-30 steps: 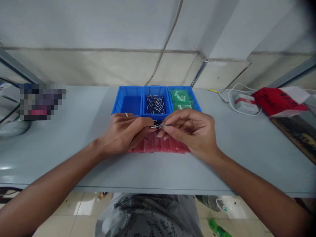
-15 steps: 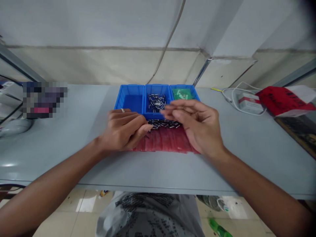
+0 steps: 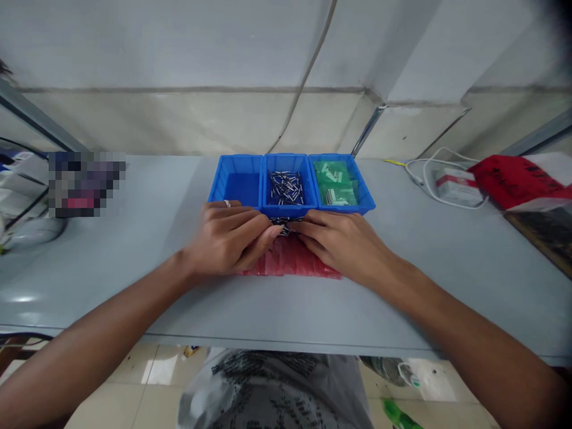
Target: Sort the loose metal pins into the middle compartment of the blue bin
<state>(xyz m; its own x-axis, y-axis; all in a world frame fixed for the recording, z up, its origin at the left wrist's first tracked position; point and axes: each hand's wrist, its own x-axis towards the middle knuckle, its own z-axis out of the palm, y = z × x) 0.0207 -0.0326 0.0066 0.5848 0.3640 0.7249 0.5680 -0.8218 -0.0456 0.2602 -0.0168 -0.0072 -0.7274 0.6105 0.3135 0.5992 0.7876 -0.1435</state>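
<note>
Side by side on the grey table lie red plastic bags (image 3: 286, 260), with a heap of small dark and silvery metal pins (image 3: 282, 227) along their far edge. My left hand (image 3: 232, 238), a ring on one finger, rests palm down over the left part of the bags. Its fingers are curled under and hide whatever they hold; the thumb points at the pins. From the right, my right hand (image 3: 346, 241) reaches low over the bags, fingertips bent together at the heap. What sits between those fingertips is too small to make out.
Three joined blue bins stand behind the heap: a bare left bin (image 3: 241, 185), a middle bin (image 3: 286, 210) with more metal pins, and a right bin (image 3: 367, 199) with green bags of pale pieces. A white box (image 3: 460, 185), cable and red packet (image 3: 504, 179) lie right.
My right hand has come down from above the bins to the heap of pins and turned palm down, uncovering the right bin. My left hand has stayed in place.
</note>
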